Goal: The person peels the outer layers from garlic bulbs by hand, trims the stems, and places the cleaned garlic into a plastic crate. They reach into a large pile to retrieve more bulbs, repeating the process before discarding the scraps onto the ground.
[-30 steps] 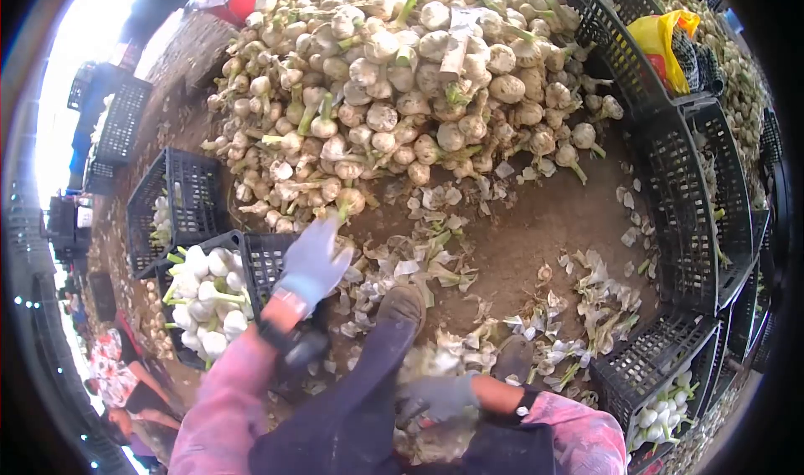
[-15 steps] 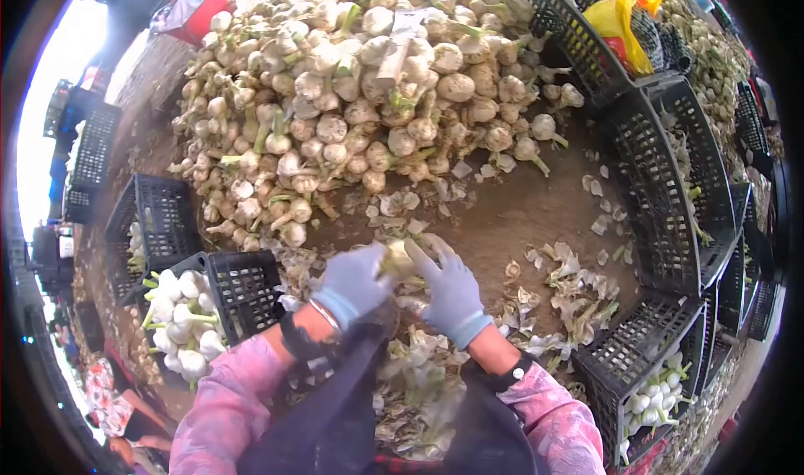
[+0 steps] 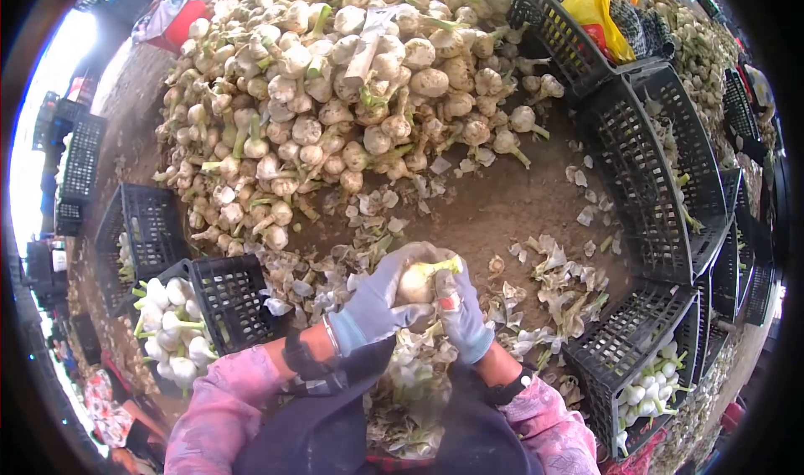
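Note:
In the head view, a garlic bulb point(image 3: 414, 284) with a short yellow-green stem is held between my gloved hands, above scattered peelings. My left hand point(image 3: 377, 297), in a grey glove, wraps round the bulb from the left. My right hand point(image 3: 466, 317), gloved too, is closed against the bulb's right side near the stem, with its thumb pressed on it. Parts of the fingers are hidden behind the bulb. Beyond them rises a large heap of unpeeled garlic point(image 3: 335, 115), with a flat piece of wood point(image 3: 365, 52) lying on top.
At the left, white cleaned garlic point(image 3: 174, 328) fills a black crate point(image 3: 230, 303). More black crates point(image 3: 641, 173) line the right side, one point(image 3: 628, 341) containing cleaned bulbs. A yellow bag point(image 3: 615, 14) and a red bucket point(image 3: 180, 27) stand farther back. Another person point(image 3: 109, 408) is at lower left.
Both hands have come together round the garlic bulb, where the right hand's fingers were spread before. The bulb is now clearly seen, slightly lower and to the right. The view has shifted slightly.

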Motion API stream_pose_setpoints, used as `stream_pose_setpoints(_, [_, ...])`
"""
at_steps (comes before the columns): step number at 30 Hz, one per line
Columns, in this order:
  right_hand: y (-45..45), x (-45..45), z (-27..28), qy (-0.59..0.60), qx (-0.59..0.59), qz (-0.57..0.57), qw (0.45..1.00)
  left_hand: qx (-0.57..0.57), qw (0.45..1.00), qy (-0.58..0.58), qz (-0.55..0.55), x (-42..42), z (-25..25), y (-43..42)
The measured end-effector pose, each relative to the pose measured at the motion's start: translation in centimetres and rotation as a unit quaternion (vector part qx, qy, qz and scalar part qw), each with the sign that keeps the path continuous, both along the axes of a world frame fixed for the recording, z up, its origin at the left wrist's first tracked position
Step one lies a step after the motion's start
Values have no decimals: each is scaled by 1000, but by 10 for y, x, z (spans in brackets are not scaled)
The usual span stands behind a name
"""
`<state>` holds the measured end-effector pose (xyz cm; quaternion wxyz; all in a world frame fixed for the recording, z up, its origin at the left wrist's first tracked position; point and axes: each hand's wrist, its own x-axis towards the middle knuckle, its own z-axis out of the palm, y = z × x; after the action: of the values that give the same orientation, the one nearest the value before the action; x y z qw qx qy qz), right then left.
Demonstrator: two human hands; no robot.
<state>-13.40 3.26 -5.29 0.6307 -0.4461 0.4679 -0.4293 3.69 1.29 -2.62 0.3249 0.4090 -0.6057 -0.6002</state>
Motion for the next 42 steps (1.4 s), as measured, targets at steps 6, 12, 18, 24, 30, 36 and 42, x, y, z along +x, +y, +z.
stream_pose_setpoints(6, [-1,-7,14,-66,63,-4,996,-29,994,-100,13,1,-9,9])
stream_pose_setpoints(12, [-4,-14,28,-120,30,30,992,176,971,137,87,-6,6,13])
stream_pose_setpoints(18, [-10,-28,27,60,-120,92,987,302,921,220,112,0,26,-1])
stream_pose_setpoints(24, [-18,-27,30,130,-183,43,974,368,876,303,78,1,32,-1])
stream_pose_setpoints(30, [-8,-8,40,15,-8,-59,998,126,976,83,159,-8,15,7])
stream_pose_setpoints(36, [-13,-17,35,182,-117,-28,976,318,908,234,144,-2,23,0])
stream_pose_setpoints(42, [-30,-32,32,247,-250,83,933,425,849,299,-96,11,19,10])
